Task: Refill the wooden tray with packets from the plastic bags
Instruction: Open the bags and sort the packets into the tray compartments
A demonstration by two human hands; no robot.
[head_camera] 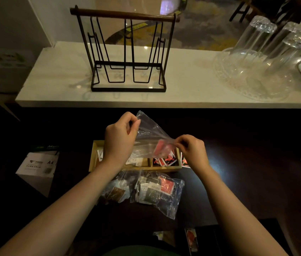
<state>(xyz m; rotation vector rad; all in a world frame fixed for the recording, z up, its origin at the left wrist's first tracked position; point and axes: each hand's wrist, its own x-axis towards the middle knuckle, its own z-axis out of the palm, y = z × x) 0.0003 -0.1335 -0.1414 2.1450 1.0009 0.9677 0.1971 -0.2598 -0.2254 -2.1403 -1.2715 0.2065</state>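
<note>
A clear plastic bag (149, 133) is held up over the wooden tray (92, 159). My left hand (120, 137) pinches its upper corner and my right hand (192, 150) pinches its lower end. One red packet (159, 147) shows inside the bag near my right fingers. The tray has compartments: white packets (135, 161) in the left and middle ones, red-and-black packets (166, 160) in the right one. Two more plastic bags lie in front of the tray, one with brown packets (116, 193), one with mixed grey and red packets (157, 191).
A black wire rack (127, 52) with a wooden bar stands on the white counter (192, 89) behind. Upturned glasses (257, 52) sit at the right. A ream of A4 paper (38, 163) lies at the left. A loose red packet (191, 239) lies near my body.
</note>
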